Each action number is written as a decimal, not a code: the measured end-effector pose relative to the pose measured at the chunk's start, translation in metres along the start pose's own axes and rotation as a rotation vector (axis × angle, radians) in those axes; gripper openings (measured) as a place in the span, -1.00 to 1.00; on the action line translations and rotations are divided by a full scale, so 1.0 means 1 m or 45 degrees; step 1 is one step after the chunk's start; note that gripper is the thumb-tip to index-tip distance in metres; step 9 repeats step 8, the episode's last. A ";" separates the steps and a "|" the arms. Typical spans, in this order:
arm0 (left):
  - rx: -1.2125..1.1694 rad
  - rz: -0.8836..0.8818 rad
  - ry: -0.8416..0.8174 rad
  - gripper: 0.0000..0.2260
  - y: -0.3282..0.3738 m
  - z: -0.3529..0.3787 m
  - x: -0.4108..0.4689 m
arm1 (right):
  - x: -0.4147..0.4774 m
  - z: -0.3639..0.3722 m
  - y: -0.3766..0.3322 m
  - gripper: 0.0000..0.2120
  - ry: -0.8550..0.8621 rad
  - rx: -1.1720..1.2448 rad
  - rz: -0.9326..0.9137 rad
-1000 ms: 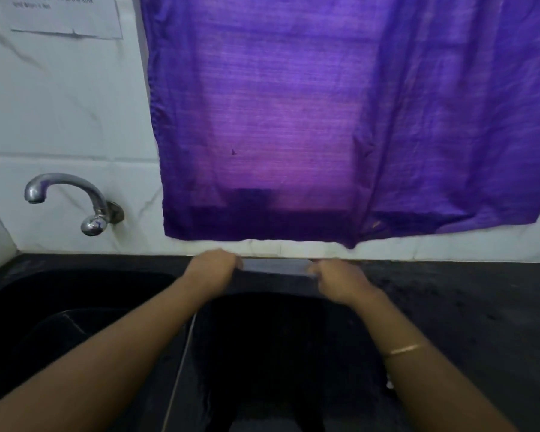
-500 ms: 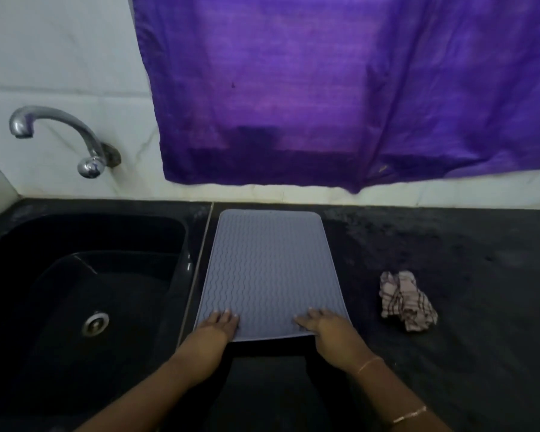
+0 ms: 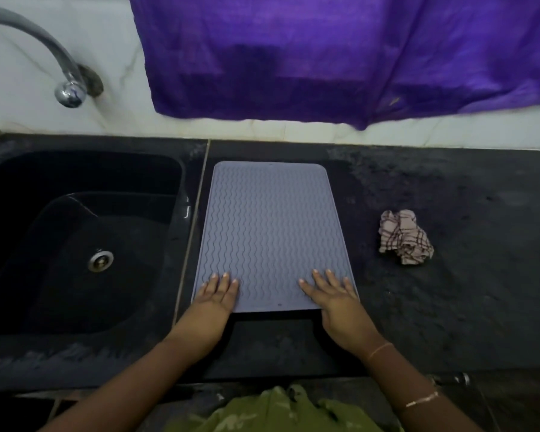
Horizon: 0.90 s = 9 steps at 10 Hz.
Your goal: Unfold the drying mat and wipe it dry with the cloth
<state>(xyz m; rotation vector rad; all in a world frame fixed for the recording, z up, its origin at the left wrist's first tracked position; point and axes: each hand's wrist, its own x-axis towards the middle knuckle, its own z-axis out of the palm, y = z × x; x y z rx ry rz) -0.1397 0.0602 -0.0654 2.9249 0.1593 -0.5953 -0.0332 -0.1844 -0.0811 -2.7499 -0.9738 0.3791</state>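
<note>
Both hands were flat, nothing gripped. The left hand (image 3: 215, 294) pressed straight fingers onto the mat (image 3: 272, 232) at its seven o'clock corner, and the right hand (image 3: 334, 297) did the same at five o'clock, palm half over the near edge. No pinch, no curl, just weight on the surface.

Under them the mat lay fully opened on the counter (image 3: 465, 291), long side running toward twelve, wavy ribs up, no fold showing. So the unfolding looked done and the wiping not yet begun. Whether the mat was wet, the view could not tell.

Out at three o'clock, well apart from the mat, sat the cloth (image 3: 404, 236), a crumpled checked ball, untouched. At nine o'clock, just beside the mat, was the sink (image 3: 60, 291), with the tap (image 3: 44, 48) up at ten and a purple curtain (image 3: 325, 51) hanging at twelve.

And the handling? The mat looked thin, light and floppy, probably rubbery. It would likely cling to the counter rather than slide, though hard wiping might ruck it, so one flat hand pinning a near corner should do. The cloth looked soft and light, best bunched loosely from the top by the nearer right hand.
</note>
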 end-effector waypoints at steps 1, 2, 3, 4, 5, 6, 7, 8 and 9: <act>-0.011 -0.004 -0.003 -0.37 0.002 0.005 -0.006 | -0.008 0.004 0.001 -0.38 0.013 -0.013 -0.035; -0.053 -0.006 -0.028 -0.44 0.003 0.004 -0.008 | -0.010 0.003 0.005 -0.39 0.007 0.182 -0.074; -0.057 0.008 -0.032 -0.40 0.002 0.008 -0.007 | -0.007 -0.004 0.013 -0.42 -0.138 0.440 -0.114; -0.051 -0.004 0.011 -0.45 -0.002 0.011 -0.007 | -0.004 -0.007 0.014 -0.59 -0.148 0.614 -0.076; -0.044 -0.018 0.091 -0.49 0.001 0.015 -0.007 | -0.007 0.004 0.012 -0.64 0.039 0.398 -0.072; -0.052 -0.022 0.101 -0.49 0.005 0.011 -0.010 | -0.009 0.008 0.007 -0.62 0.100 0.264 -0.083; 0.004 0.007 0.123 -0.52 0.001 -0.006 -0.008 | -0.003 -0.001 0.010 -0.63 0.000 0.250 -0.061; 0.079 0.043 0.178 -0.62 0.003 -0.049 0.004 | 0.021 -0.039 0.004 -0.68 -0.122 0.409 -0.065; 0.079 0.043 0.178 -0.62 0.003 -0.049 0.004 | 0.021 -0.039 0.004 -0.68 -0.122 0.409 -0.065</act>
